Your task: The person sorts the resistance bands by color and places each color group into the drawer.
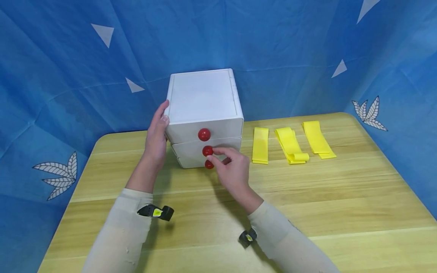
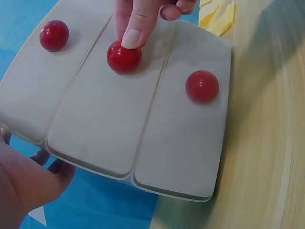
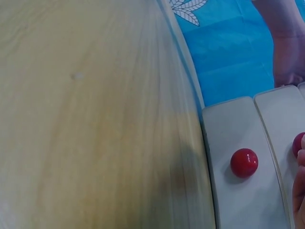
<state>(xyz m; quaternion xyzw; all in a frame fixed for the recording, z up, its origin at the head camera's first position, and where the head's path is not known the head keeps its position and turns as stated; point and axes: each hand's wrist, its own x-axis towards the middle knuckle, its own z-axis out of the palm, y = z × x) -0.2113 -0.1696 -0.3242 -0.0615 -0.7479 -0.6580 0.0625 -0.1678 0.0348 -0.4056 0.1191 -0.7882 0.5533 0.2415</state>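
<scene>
A small white cabinet point(image 1: 205, 96) with three stacked drawers stands on the table, each drawer front bearing a round red knob. With thumb and index finger my right hand point(image 1: 235, 168) pinches the middle knob point(image 2: 124, 57). The top knob point(image 1: 204, 134) and the bottom knob point(image 2: 202, 87) are untouched. All three drawer fronts look about flush in the left wrist view. Against the cabinet's left side rests my left hand point(image 1: 157, 140), its thumb near the front upper edge; some of its fingers are hidden behind the side. Only the right hand's fingertips show in the right wrist view.
Several folded yellow strips lie right of the cabinet: a near one point(image 1: 261, 146), a middle one point(image 1: 291, 146) and a far one point(image 1: 317, 139). The wooden table point(image 1: 341, 204) ends at a blue curtain point(image 1: 273, 49) behind the cabinet.
</scene>
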